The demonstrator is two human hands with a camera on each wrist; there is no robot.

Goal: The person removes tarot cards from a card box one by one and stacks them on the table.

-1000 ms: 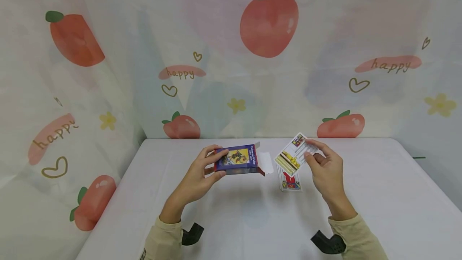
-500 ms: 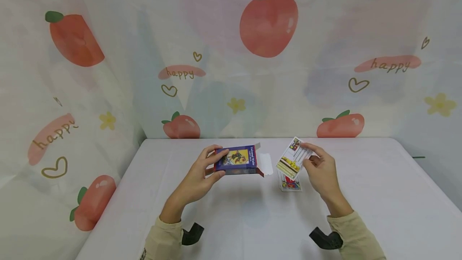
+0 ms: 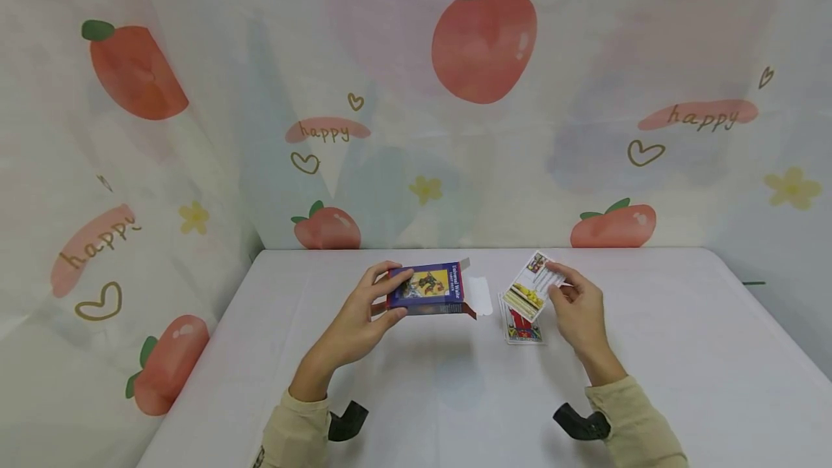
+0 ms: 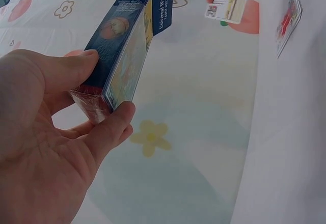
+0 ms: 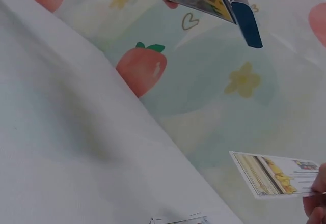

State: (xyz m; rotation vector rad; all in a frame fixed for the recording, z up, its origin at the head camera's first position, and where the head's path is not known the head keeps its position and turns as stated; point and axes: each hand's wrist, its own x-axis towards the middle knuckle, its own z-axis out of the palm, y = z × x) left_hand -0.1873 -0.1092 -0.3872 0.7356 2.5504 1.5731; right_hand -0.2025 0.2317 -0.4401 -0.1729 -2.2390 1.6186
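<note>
My left hand (image 3: pixel 359 320) grips a blue tarot card box (image 3: pixel 425 287) by its left end, above the table. The box's flap end points right and stands open, with a white flap (image 3: pixel 479 295) hanging out. In the left wrist view, the thumb presses on the box's side (image 4: pixel 119 28) and the fingers lie around its lower end. My right hand (image 3: pixel 580 316) pinches a white printed card (image 3: pixel 531 287) with yellow pictures by its right edge, tilted. Below that card lies a small stack of cards (image 3: pixel 523 329) on the table, its far part overlapped by the held card in the head view.
A white-covered table (image 3: pixel 442 403) spreads under both hands. Behind it and at the left hangs a cloth backdrop (image 3: pixel 403 78) printed with fruit, hearts and flowers. Black wrist devices (image 3: pixel 581 422) sit at both beige sleeves.
My right hand has come slightly toward me and left with the printed card, which now overlaps the stack more. My left hand and the box have hardly moved.
</note>
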